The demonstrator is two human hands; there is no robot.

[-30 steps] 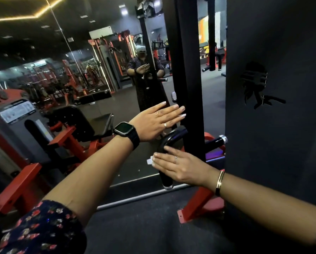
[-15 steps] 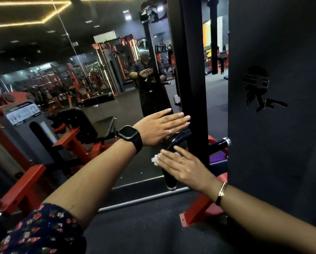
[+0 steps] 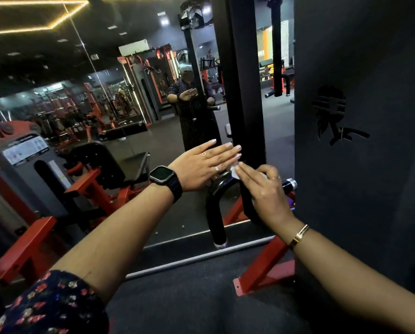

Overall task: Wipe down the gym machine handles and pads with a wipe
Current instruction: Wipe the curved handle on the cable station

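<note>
A black curved handle [image 3: 215,213] with a chrome end cap hangs in front of a black upright post [image 3: 243,92]. My right hand [image 3: 264,189] lies over the top bend of the handle, fingers curved round a white wipe [image 3: 234,171] whose edge shows past the fingertips. The thumb is hidden. Just left of the wipe, my left hand [image 3: 201,165] is held flat with straight fingers and grips nothing. It wears a smartwatch at the wrist.
A tall dark panel [image 3: 358,177] with a logo stands close on the right. A red frame foot [image 3: 261,276] sits on the floor below the handle. Red machines [image 3: 33,237] and a black seat pad [image 3: 98,162] crowd the left. A mirror wall [image 3: 153,131] ahead reflects a person.
My right hand has slid the wipe up the handle from its lower stretch to the top bend. The left hand stays flat in about the same place.
</note>
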